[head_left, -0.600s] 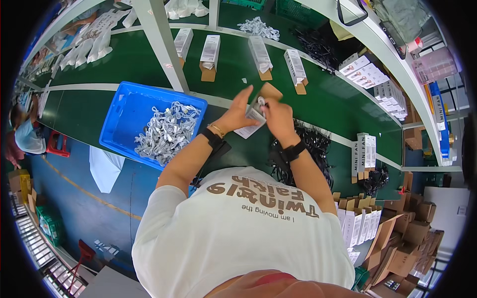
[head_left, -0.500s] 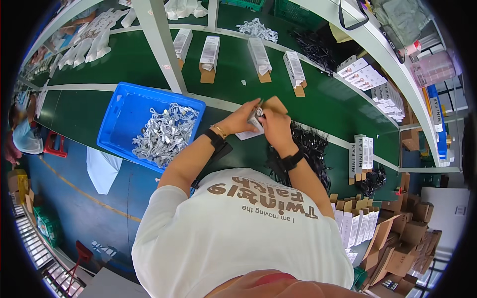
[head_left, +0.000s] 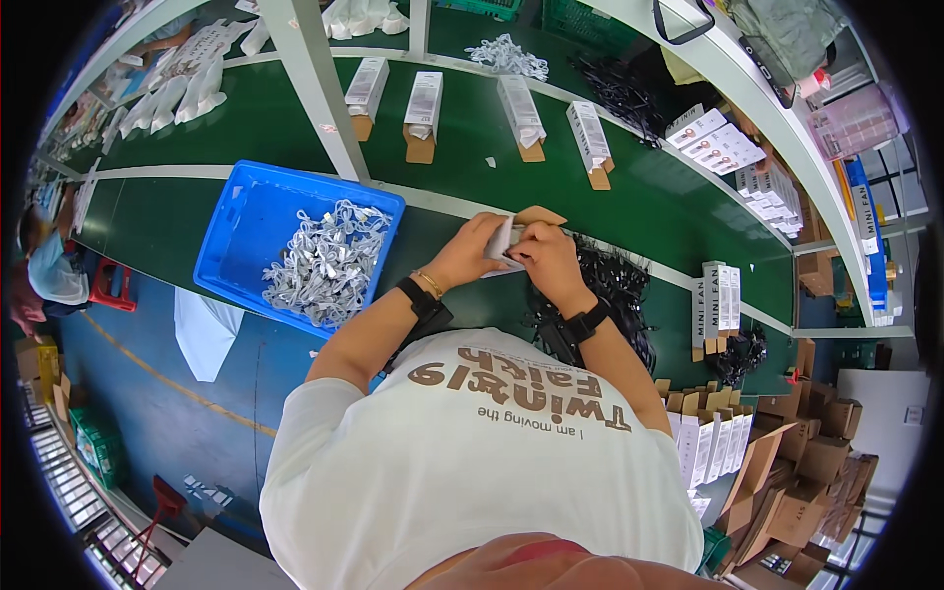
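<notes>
My left hand (head_left: 466,256) grips a small white carton (head_left: 499,242) with its brown end flap (head_left: 540,214) folded open. At the carton's open end, my right hand (head_left: 554,262) has its fingers pinched together; whatever they hold is hidden. Beside my right wrist lies a pile of black cords or straps (head_left: 615,295). To the left, a blue bin (head_left: 222,231) contains many bundled white cables (head_left: 329,265) with plugs.
Several white cartons with open brown flaps, one (head_left: 424,103) among them, lie across the green bench (head_left: 295,120). A white post (head_left: 320,93) rises ahead. Upright cartons (head_left: 716,310) stand right. Open boxes (head_left: 710,438) crowd my right side. A person (head_left: 54,265) is far left.
The white cable end seen at the carton's mouth is now out of sight. My right fingers have shifted slightly down at the opening, and the carton has tilted. The cartons beyond have slid slightly right.
</notes>
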The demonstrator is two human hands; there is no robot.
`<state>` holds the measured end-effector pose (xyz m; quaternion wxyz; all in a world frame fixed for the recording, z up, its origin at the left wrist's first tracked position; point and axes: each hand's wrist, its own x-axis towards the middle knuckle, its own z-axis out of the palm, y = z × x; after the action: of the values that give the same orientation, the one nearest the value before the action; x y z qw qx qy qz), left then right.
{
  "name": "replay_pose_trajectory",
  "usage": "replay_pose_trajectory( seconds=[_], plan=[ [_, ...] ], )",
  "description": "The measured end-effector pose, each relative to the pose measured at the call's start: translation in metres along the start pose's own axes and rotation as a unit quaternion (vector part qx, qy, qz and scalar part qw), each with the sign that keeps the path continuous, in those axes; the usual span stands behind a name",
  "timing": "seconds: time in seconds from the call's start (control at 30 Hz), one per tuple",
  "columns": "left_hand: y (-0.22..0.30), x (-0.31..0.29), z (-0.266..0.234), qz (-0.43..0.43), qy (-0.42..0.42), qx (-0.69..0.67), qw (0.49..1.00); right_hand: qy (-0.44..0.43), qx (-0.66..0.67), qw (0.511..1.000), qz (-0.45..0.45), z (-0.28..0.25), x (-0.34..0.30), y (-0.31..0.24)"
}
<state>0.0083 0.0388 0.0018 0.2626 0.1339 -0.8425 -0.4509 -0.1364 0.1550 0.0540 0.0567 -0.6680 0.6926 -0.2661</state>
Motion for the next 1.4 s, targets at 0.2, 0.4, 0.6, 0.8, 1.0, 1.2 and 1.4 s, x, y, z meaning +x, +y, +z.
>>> replay_pose_trajectory(
  seconds=[0.2,0.4,0.6,0.8,1.0,1.2,1.4],
  plan=[
    [0.011,-0.010,-0.001,0.016,0.014,0.015,1.000,-0.089,-0.129,0.987,0.038,-0.004,0.002,-0.026],
    [-0.006,-0.012,0.003,-0.017,0.006,0.007,1.000,-0.171,-0.168,0.966,0.092,-0.004,-0.004,-0.051],
    [0.012,-0.016,-0.017,-0.034,0.107,-0.096,0.989,0.159,-0.055,0.985,-0.038,-0.059,-0.015,-0.061],
    [-0.038,-0.026,-0.015,-0.115,0.118,-0.016,0.986,0.146,0.197,0.941,0.232,-0.031,-0.082,0.004],
    [0.045,0.000,-0.045,-0.232,0.149,-0.437,0.856,0.161,0.305,0.907,0.240,-0.030,-0.114,0.003],
    [0.091,0.019,-0.017,-0.115,0.023,-0.674,0.730,0.212,0.581,0.767,0.169,-0.081,-0.095,-0.043],
    [0.125,0.038,0.031,-0.146,-0.002,-0.670,0.728,0.217,0.460,0.857,0.080,-0.113,-0.089,-0.051]
  ],
)
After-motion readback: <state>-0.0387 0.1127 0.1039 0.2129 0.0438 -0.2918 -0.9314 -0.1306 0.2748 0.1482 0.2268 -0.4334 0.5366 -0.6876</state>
